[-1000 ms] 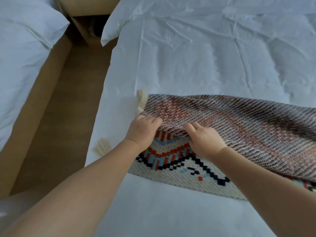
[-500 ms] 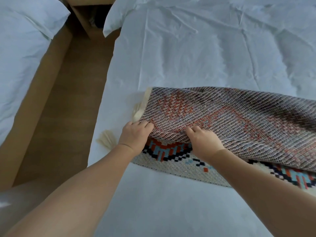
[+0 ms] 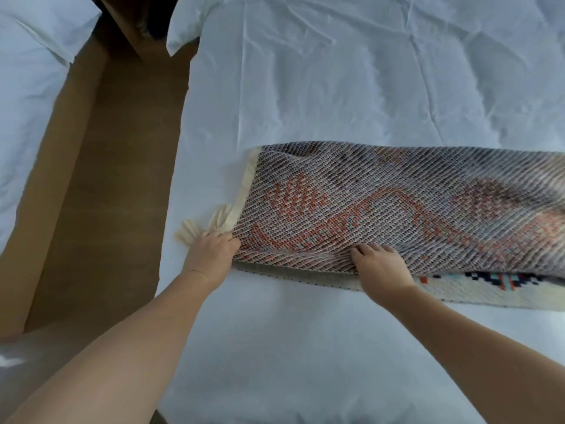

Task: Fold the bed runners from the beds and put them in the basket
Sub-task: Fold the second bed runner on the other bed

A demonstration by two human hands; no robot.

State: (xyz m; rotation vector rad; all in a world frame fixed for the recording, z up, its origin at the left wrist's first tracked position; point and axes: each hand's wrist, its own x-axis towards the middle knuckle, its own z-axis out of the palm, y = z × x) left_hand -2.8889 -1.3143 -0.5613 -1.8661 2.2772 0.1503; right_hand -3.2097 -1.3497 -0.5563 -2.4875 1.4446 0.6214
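Observation:
A woven bed runner (image 3: 382, 206) lies across the white bed (image 3: 336, 87), folded lengthwise so its grey and orange underside faces up. A strip of its patterned cream face (image 3: 489, 286) shows along the near edge at the right. Cream tassels (image 3: 195, 231) stick out at its left end. My left hand (image 3: 214, 252) grips the near left corner of the folded layer. My right hand (image 3: 379, 267) holds the same near edge a little further right, fingers curled over it. No basket is in view.
A second white bed (image 3: 27, 96) stands at the left, with a brown wooden floor aisle (image 3: 101, 191) between the beds. A wooden nightstand (image 3: 137, 22) sits at the far end of the aisle. A pillow corner (image 3: 186, 29) overhangs the bed's far left edge.
Both hands have pulled the folded upper layer toward me, so it now covers nearly all of the patterned face. The left corner has come down near the tassels.

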